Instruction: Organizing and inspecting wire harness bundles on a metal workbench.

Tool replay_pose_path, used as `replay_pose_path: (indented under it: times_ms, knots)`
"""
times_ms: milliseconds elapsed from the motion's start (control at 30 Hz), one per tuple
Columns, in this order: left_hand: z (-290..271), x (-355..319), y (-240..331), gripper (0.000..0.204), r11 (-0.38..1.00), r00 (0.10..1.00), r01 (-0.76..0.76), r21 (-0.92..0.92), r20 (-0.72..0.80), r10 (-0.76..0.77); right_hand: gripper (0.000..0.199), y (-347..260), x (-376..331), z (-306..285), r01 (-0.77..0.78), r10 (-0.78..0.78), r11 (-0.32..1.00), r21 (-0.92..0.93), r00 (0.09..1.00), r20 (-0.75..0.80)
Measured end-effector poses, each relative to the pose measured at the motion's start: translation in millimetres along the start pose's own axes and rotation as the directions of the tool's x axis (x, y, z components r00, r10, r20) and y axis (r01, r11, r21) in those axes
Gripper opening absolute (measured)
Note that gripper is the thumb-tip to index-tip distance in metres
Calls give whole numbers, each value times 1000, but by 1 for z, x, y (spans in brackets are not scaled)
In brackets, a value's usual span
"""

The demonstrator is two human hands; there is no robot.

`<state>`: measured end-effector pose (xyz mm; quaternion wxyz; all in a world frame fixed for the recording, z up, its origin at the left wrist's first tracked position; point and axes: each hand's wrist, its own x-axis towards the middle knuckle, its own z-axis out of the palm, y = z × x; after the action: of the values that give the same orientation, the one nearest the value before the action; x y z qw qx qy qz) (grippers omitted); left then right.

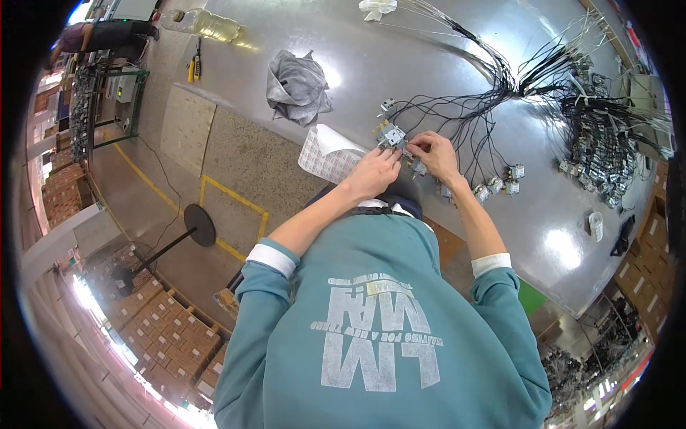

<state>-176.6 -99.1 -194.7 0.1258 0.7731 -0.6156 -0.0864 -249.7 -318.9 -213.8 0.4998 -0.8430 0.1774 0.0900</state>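
- Setting: a factory assembly floor or electrical workshop.
- Metal worktable [400, 64], long and grey, carried bundled black wire harnesses [500, 79] with small switch parts [500, 184].
- Concrete floor [243, 161] was marked with yellow lines [236, 196].
- Stacked cardboard cartons [168, 322] stood in rows at lower left.
- Shelving with stock [82, 107] lined the far aisle.

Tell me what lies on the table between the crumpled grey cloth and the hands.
In the head view, a curled sheet of small labels lies between the grey cloth and the left hand; otherwise bare table.
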Motion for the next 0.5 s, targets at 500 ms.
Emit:
replay_pose_path:
  times_ms: [500]
  knots:
    - [5, 0, -1, 23, 1000, 1000, -12, 12, -4, 13, 22, -2, -2, 3, -5, 4, 999, -42, 999, -39]
